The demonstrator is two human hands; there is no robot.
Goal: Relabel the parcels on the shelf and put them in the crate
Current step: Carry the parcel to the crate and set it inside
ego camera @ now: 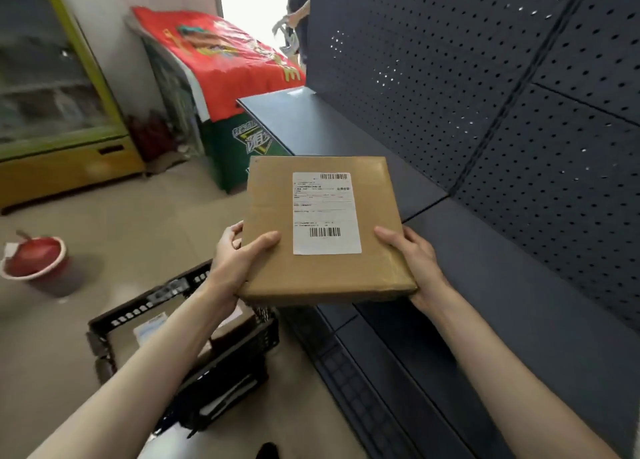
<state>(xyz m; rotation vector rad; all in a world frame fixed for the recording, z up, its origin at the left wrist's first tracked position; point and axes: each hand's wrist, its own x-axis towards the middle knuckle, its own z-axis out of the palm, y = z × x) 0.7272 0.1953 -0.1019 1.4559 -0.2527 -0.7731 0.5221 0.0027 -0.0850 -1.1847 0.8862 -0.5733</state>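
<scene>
Red bucket on the floor far left, black crate below the left forearm with a parcel already inside (contents blurred). Left hand grips the near-left edge of a flat brown parcel, thumb on top, white label with 2 barcodes facing up; right hand grips its near-right edge, parcel held in the air just left of the dark shelf
</scene>
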